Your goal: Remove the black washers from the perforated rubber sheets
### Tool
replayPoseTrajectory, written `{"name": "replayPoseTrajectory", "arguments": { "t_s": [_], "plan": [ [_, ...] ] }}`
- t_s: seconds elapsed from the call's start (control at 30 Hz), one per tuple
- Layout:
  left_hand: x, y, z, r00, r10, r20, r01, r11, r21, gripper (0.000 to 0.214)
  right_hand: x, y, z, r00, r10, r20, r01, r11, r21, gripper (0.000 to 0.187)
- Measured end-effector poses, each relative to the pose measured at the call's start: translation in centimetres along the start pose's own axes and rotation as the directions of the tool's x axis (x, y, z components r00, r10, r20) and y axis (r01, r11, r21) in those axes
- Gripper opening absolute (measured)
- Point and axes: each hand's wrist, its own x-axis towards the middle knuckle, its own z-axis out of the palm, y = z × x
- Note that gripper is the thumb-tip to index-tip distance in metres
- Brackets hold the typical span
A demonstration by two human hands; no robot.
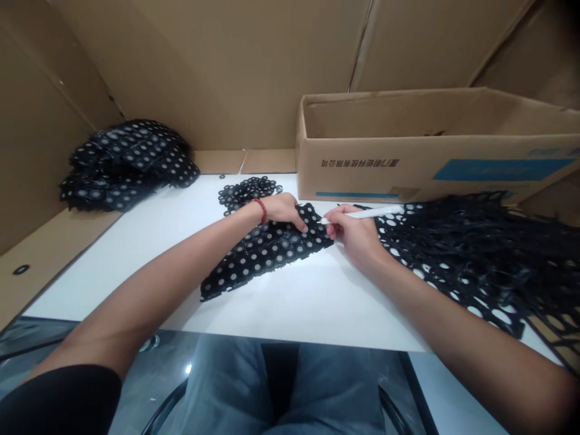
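Note:
A black rubber sheet (263, 251) full of round rings lies on the white table top (317, 302) in front of me. My left hand (283, 208), with a red bead bracelet at the wrist, presses and grips the sheet's far end, fingers curled over it. My right hand (356, 232) is closed around a white pen-like stick (367, 213), whose tip points at the sheet's right edge beside my left fingers. A small heap of loose black rings (244, 190) lies just behind my left hand.
An open cardboard box (430, 151) stands at the back right. A tangle of emptied black sheets with holes (489, 254) lies to the right. A stack of full sheets (127, 163) sits at the back left. Cardboard walls surround the table. One ring (20, 269) lies far left.

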Motion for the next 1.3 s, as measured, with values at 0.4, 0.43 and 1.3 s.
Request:
{"name": "replayPoseTrajectory", "arguments": {
  "t_s": [0.4, 0.43, 1.3],
  "plan": [
    [-2.1, -2.8, 1.4, 0.977, 0.120, -0.174, -0.172, 0.931, -0.323, 0.016, -0.7, -0.6, -0.1, 0.981, 0.013, 0.194, 0.015, 0.990, -0.141, 0.003],
    [-2.2, -3.0, 1.5, 0.979, 0.123, -0.165, -0.174, 0.922, -0.346, 0.015, -0.8, -0.7, 0.0, 0.977, 0.008, 0.211, 0.023, 0.989, -0.145, 0.003],
    [-3.2, -3.8, 1.2, 0.986, 0.167, 0.016, -0.118, 0.757, -0.642, 0.020, -2.1, -2.3, 0.1, 0.953, -0.092, 0.289, 0.177, 0.942, -0.286, 0.005]
  ]
}}
